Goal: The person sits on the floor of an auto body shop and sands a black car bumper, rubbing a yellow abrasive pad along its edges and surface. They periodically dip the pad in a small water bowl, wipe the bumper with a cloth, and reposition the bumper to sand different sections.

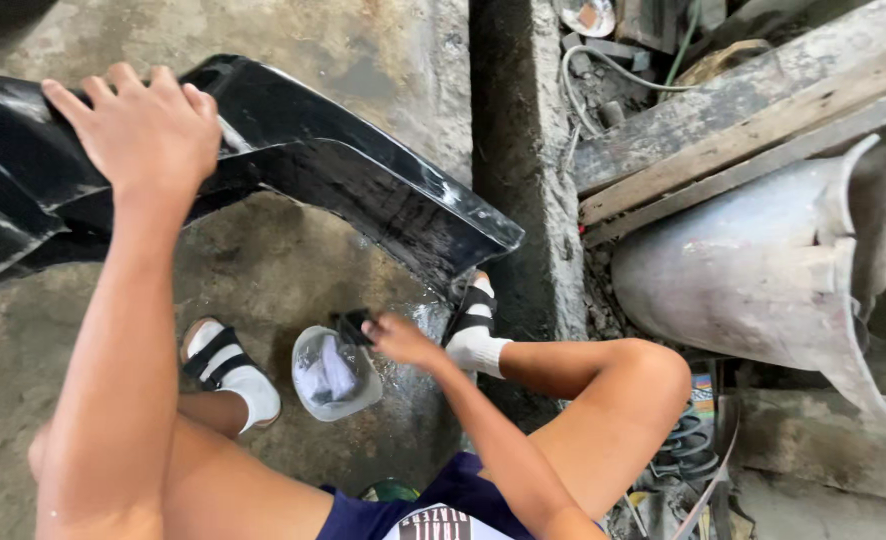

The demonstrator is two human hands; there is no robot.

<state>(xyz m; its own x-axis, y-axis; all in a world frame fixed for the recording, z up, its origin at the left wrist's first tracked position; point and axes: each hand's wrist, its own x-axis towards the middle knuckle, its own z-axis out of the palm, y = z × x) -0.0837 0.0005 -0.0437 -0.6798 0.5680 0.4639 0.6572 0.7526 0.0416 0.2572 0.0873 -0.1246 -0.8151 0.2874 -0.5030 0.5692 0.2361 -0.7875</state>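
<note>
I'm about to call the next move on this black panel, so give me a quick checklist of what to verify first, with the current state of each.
1. Left hand steadying the black panel: ok, palm and fingers lie over its top edge.
2. Right hand holding the dark pad: ok, fingers closed on it, just over the bowl's rim.
3. Bowl upright and within reach: ok, it stands on the floor between the feet with something pale inside.
4. Panel's lower tip supported: cannot tell, it ends near the concrete ledge.
5. Footing: cannot tell, the concrete floor looks wet near the bowl.
</note>
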